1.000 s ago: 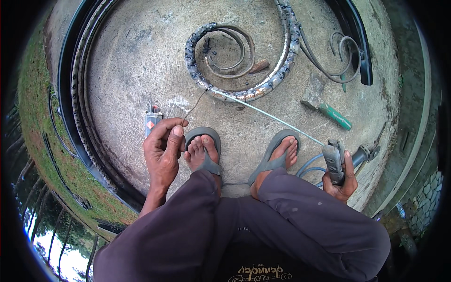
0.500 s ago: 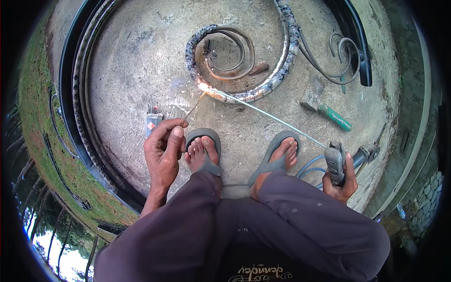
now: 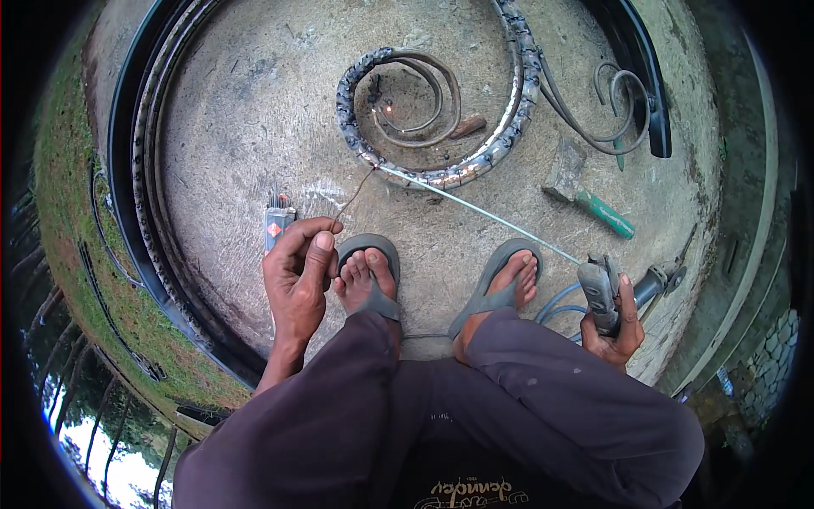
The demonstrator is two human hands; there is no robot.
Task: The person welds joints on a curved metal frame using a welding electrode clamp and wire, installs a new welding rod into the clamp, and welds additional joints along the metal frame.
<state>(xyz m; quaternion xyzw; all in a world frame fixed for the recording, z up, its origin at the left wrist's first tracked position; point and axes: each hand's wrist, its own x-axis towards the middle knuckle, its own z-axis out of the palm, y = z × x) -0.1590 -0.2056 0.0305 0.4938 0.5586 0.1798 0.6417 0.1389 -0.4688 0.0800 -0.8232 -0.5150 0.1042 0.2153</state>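
Note:
My left hand (image 3: 297,284) pinches a thin brown wire (image 3: 353,198) between thumb and forefinger. The wire's far tip meets the lower left edge of a spiral metal scroll (image 3: 487,158), whose band carries dark, beaded weld marks. My right hand (image 3: 621,331) is wrapped around a grey electrode holder (image 3: 599,293). A long pale welding electrode (image 3: 485,210) is clamped in the holder and slants up and left, its tip at the scroll beside the wire's end. No arc shows there; whether the tip touches the metal I cannot tell.
On the concrete lie a green-handled hammer (image 3: 606,214), an electrode packet (image 3: 278,224), a wood piece (image 3: 466,127) and bent rods (image 3: 632,110). A small ember glows inside the scroll. A black curved band (image 3: 121,161) rims the left. Behind my right hand stands an angle grinder (image 3: 653,283).
The bright arc at the scroll has gone out, and a small glowing ember now shows inside the spiral. My right hand with the holder has shifted slightly left; the left hand hardly moved.

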